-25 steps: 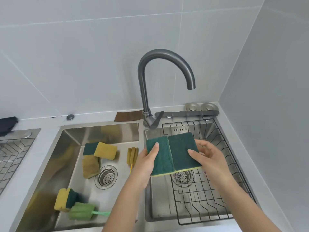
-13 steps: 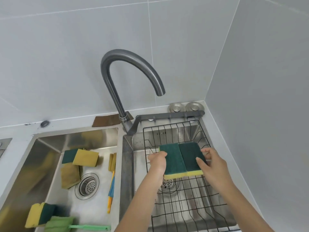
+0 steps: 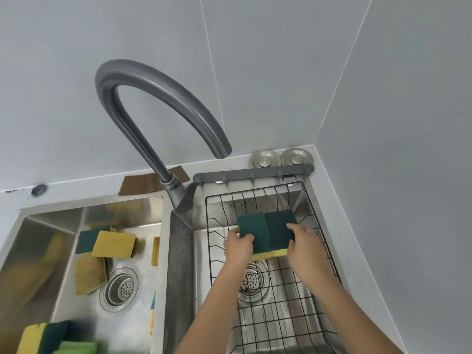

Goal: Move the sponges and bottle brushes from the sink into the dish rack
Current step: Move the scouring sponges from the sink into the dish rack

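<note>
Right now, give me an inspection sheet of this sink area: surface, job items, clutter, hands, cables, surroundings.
Surface: double steel sink; left basin holds the items, right basin holds a black wire dish rack.
Job's things: two green-topped sponges held side by side over the rack; in the left basin, several more sponges, a green bottle brush at the bottom edge, and a thin yellow-and-blue item, partly hidden, along the basin's right wall.
Clutter: brown cloth behind the faucet; two round metal stoppers in the corner.
Hands: left hand and right hand each grip a sponge.
Cables: nothing seen.
Surroundings: grey tiled walls, grey hook rail.
</note>
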